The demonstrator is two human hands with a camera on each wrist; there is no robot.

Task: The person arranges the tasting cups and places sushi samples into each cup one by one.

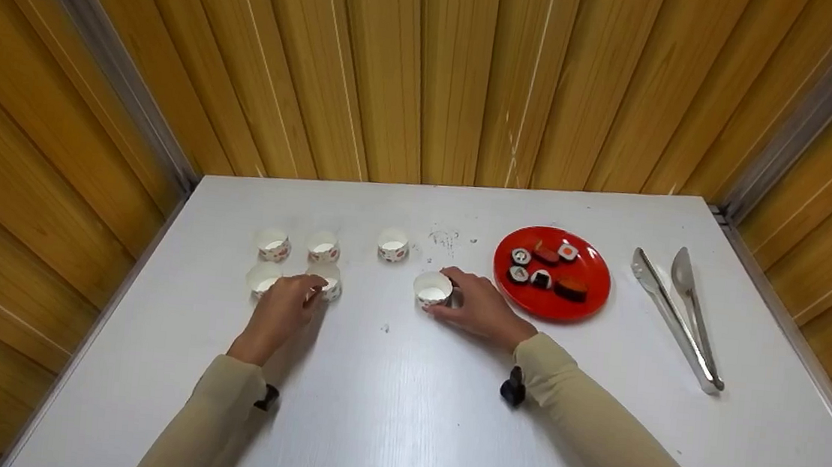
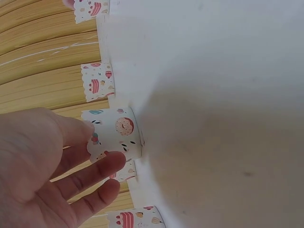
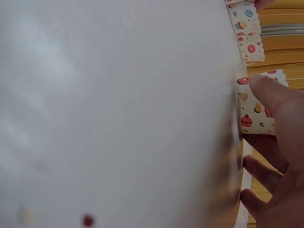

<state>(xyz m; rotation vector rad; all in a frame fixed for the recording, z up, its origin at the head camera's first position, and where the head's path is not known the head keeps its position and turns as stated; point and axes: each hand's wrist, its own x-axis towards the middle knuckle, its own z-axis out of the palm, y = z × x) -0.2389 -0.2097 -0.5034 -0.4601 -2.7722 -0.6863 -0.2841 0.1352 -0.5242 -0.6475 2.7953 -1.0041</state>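
Note:
My left hand (image 1: 281, 312) pinches the rim of a white paper baking cup (image 2: 116, 133) printed with a donut and sweets; its other fingers are loosely bent beside it. That cup stands on the table in a group with a cup (image 1: 262, 279) to its left and two behind, a left one (image 1: 274, 245) and a right one (image 1: 323, 248). Farther right, my right hand (image 1: 483, 309) holds another printed paper cup (image 3: 259, 107) by its side, thumb in front. That cup appears to rest on the table. Behind and between the hands stands a lone cup (image 1: 393, 246).
A red plate (image 1: 530, 304) with several sushi pieces (image 1: 571, 288) lies right of my right hand. Metal tongs (image 1: 679, 324) lie beyond it, toward the table's right edge. Dark specks mark the white table (image 1: 385, 411). Wood-patterned panels (image 1: 445, 78) rise behind it.

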